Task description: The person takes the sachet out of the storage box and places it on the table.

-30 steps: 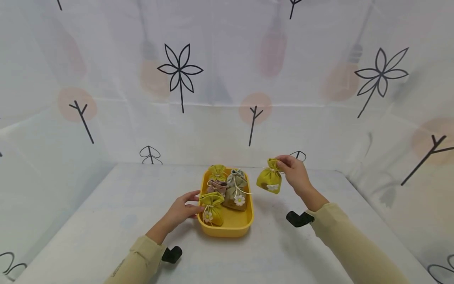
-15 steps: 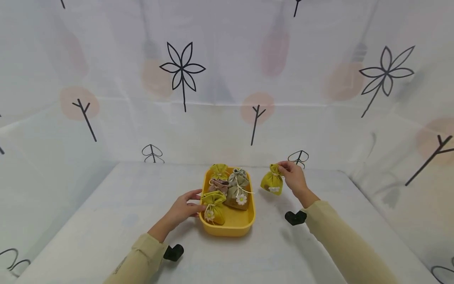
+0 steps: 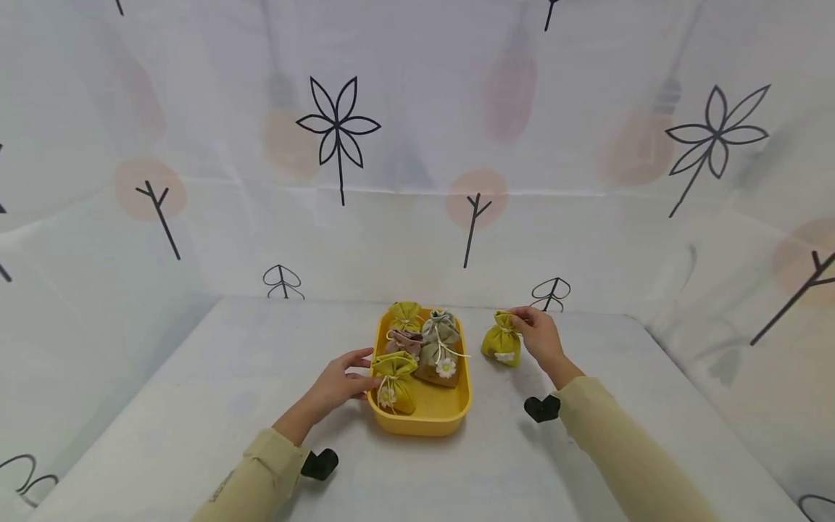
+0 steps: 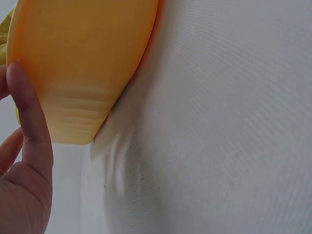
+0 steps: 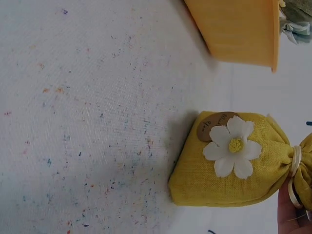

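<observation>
My right hand pinches the gathered neck of a yellow-green drawstring pouch, right of a yellow plastic basket. In the right wrist view this pouch bears a white cloth flower and a small brown tag, and its base is right at the tabletop. My left hand holds the basket's left rim; in the left wrist view one finger lies along the outer wall. Within the basket sit a yellow-green pouch near that hand, another at the back, a mauve one and grey-green ones.
A white cloth covers the table, with bare surface to the left, front and right of the basket. White printed sheeting hangs behind and at both sides. Dark wrist mounts stick out below both forearms.
The right hand has lowered the yellow-green pouch to the tabletop beside the basket. My left hand stays at the basket's rim; the view has shifted slightly.
</observation>
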The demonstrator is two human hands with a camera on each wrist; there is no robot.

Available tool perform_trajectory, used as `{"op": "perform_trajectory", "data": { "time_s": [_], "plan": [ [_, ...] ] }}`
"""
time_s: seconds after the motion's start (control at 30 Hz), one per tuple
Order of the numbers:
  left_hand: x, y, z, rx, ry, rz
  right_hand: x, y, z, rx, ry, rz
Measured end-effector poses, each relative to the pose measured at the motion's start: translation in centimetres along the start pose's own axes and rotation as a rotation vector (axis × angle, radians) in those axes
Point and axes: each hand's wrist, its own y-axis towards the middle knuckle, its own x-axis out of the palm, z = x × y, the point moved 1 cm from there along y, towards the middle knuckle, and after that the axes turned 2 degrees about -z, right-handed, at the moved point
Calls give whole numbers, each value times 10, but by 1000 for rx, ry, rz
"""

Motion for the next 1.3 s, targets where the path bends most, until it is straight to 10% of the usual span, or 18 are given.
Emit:
{"op": "perform_trajectory", "data": {
  "time_s": [1.3],
  "plan": [
    [-2, 0, 0, 2, 0, -20, -13, -37, -25, -47, 6, -25]
  ]
}}
